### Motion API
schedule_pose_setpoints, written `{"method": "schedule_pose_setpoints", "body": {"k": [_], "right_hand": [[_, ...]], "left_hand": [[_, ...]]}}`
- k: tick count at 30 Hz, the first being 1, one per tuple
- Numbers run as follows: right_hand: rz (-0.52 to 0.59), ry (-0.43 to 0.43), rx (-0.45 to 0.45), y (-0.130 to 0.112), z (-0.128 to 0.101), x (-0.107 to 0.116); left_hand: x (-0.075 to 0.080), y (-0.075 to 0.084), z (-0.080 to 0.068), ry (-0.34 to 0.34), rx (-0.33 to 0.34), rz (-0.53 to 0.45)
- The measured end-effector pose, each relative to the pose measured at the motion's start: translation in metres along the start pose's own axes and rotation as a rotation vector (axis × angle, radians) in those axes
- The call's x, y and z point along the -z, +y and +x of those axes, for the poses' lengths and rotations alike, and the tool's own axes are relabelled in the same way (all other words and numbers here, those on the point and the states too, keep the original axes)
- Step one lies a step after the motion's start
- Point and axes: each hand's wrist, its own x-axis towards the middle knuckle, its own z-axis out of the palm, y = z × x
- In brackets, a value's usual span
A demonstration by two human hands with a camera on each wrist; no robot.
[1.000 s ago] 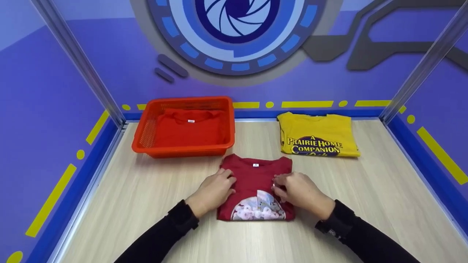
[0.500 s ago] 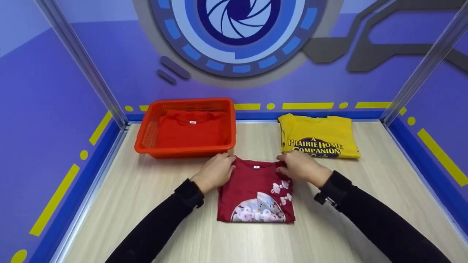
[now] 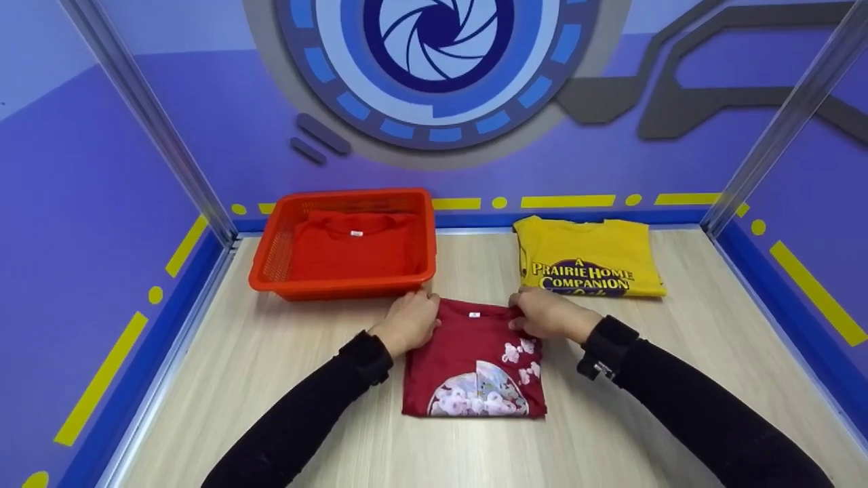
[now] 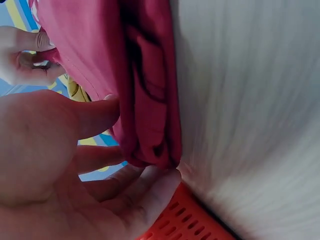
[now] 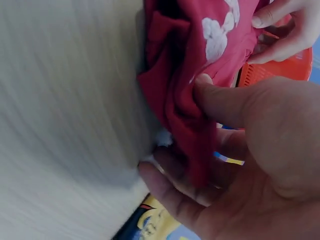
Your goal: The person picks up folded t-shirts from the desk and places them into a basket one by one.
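The folded maroon shirt [image 3: 461, 346] lay on the pale surface [image 3: 339, 440], its neckline and white tag [image 3: 474, 314] toward twelve o'clock, a half-round floral print [image 3: 468, 401] at six. I saw the left hand [image 3: 410, 320] gripping its ten-thirty corner and the right hand [image 3: 548, 313] its one-thirty corner, each with thumb on top and fingers underneath; the two were apart from one another. Out at half past ten sat an orange basket [image 3: 352, 287] holding a red shirt [image 3: 352, 257]; at half past one, just beyond the right hand, a folded yellow shirt [image 3: 583, 247] lay lettered in yellow on purple.
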Motion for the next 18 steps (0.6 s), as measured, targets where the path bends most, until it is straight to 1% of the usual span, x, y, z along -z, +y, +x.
{"method": "schedule_pose_setpoints", "body": {"k": [2, 3, 5, 6, 9, 10, 11, 14, 18], "right_hand": [[0.039, -0.013, -0.002, 0.004, 0.001, 0.001], [0.056, -0.012, 0.002, 0.005, 0.001, 0.001], [0.098, -0.001, 0.014, 0.008, 0.000, 0.001], [0.126, 0.006, 0.014, 0.009, -0.001, 0.000], [0.223, 0.027, 0.027, 0.010, -0.007, -0.002], [0.255, 0.036, 0.036, 0.011, -0.008, 0.000], [0.284, 0.046, 0.045, 0.012, -0.009, 0.002], [0.336, 0.084, 0.085, 0.014, -0.015, 0.011], [0.379, 0.129, 0.128, 0.012, -0.023, 0.029]], "left_hand": [[-0.024, -0.015, 0.015, 0.003, -0.020, 0.002], [-0.039, -0.023, 0.024, 0.013, -0.033, 0.001], [-0.042, -0.026, 0.027, 0.001, -0.043, -0.033], [-0.040, -0.026, 0.025, 0.003, -0.052, -0.045], [-0.005, -0.007, 0.000, -0.054, -0.035, -0.111], [0.011, -0.001, -0.010, -0.070, -0.027, -0.141], [0.014, -0.001, -0.014, -0.070, -0.028, -0.163], [0.019, -0.004, -0.022, -0.045, -0.042, -0.240], [0.032, -0.012, -0.031, 0.018, -0.094, -0.359]]}}
